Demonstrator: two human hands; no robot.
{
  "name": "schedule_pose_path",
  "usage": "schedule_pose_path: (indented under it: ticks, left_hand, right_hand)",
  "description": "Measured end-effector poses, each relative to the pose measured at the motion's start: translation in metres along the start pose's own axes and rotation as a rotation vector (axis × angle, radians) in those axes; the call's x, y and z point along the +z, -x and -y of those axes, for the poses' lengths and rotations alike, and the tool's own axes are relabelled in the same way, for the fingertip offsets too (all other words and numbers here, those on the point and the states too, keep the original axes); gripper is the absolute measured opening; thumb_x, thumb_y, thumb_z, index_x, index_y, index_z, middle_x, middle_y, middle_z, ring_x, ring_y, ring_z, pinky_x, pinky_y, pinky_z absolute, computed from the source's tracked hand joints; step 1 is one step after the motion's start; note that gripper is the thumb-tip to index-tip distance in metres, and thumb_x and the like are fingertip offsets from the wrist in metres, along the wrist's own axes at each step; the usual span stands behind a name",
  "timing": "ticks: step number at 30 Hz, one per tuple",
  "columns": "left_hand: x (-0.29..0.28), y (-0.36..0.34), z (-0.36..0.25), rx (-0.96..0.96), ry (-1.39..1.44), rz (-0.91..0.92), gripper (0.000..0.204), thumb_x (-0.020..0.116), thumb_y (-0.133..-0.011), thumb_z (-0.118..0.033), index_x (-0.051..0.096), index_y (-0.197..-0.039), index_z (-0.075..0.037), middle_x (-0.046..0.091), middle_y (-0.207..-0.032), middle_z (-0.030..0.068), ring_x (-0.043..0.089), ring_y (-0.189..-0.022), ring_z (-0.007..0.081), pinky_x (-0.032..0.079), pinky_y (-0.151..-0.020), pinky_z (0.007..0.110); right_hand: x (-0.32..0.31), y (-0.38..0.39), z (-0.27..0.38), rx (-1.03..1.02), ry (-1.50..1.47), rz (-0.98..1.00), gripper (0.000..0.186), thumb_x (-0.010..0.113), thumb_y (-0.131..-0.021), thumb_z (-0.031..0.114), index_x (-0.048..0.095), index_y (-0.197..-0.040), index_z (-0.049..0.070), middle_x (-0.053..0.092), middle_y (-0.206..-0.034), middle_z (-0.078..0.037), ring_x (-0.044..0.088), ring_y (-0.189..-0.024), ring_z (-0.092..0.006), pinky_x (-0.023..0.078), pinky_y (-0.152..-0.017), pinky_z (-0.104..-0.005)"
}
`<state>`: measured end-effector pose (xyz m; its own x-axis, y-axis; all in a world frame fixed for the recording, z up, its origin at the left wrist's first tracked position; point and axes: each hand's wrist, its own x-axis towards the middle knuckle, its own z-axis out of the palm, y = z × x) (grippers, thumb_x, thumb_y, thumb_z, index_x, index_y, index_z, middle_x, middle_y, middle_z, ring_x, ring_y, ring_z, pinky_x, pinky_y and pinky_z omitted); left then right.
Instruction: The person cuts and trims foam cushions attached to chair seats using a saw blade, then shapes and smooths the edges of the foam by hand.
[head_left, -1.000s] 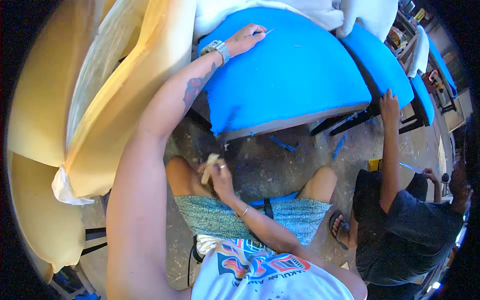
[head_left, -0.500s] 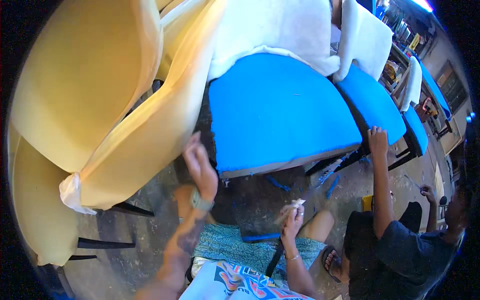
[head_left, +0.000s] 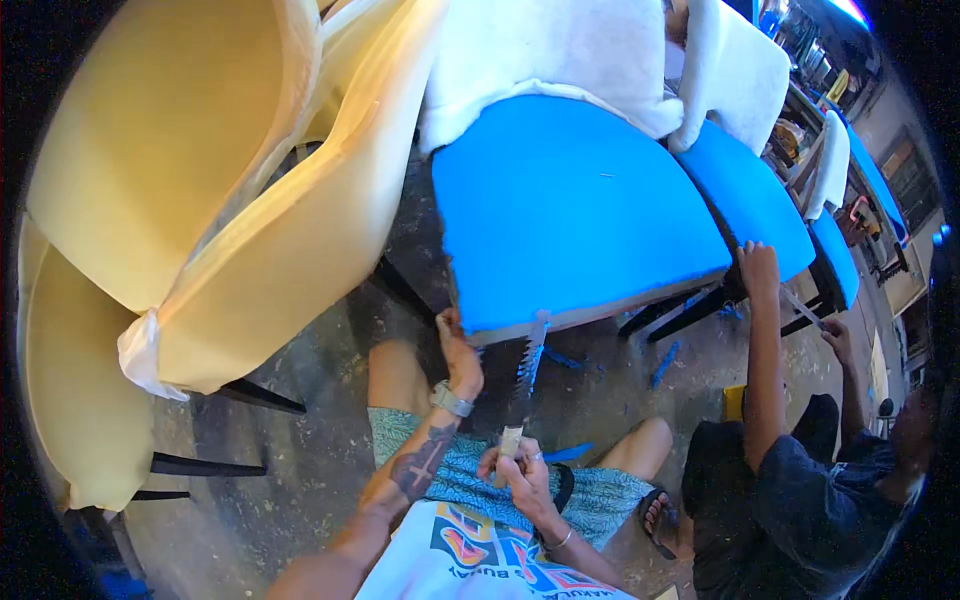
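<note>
In front of me stands a chair with a bright blue foam seat and a white padded back. My left hand is at the seat's near left corner, its fingers closed against the edge and partly hidden there. My right hand grips the pale handle of a saw-toothed knife, low in front of me. Its long toothed blade points away from me, and the tip overlaps the seat's front edge. Whether the blade touches the foam I cannot tell. A small thin object lies on the seat.
Yellow padded chairs crowd the left side. More blue-seated chairs line up at the right. There a co-worker rests one hand on a seat and holds a thin blade in the other. Blue foam scraps lie on the floor.
My left hand has moved from beside the yellow chair to the blue seat's corner. My right hand has swung the knife left, its blade to the seat's front edge. The co-worker's blade has come nearer the seat.
</note>
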<state>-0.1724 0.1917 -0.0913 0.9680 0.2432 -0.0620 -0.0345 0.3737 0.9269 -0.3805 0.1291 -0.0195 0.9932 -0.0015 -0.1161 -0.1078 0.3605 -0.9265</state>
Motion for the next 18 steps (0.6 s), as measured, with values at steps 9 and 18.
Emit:
schedule_pose_path:
  ticks: [9,18]
  left_hand:
    - [0.023,0.028,0.021,-0.125,0.094,0.131,0.021,0.04,-0.101,-0.026,0.046,-0.108,-0.007,0.054,-0.098,0.0079,0.049,-0.084,0.0163,0.039,-0.078,0.029]
    - [-0.085,-0.029,-0.055,-0.007,-0.134,0.445,0.029,0.042,-0.101,-0.028,0.045,-0.111,0.0,0.061,-0.115,0.0195,0.061,-0.101,0.0268,0.047,-0.094,0.035]
  right_hand:
    - [0.005,-0.029,-0.003,-0.177,0.124,-0.06,0.031,0.045,-0.097,0.009,0.045,-0.127,0.001,0.058,-0.083,-0.008,0.05,-0.068,-0.0141,0.045,-0.064,-0.0248]
    - [0.03,-0.109,-0.058,-0.472,0.382,-0.253,0.023,0.045,-0.097,0.012,0.053,-0.116,0.003,0.063,-0.095,-0.007,0.053,-0.071,-0.0135,0.044,-0.069,-0.0258]
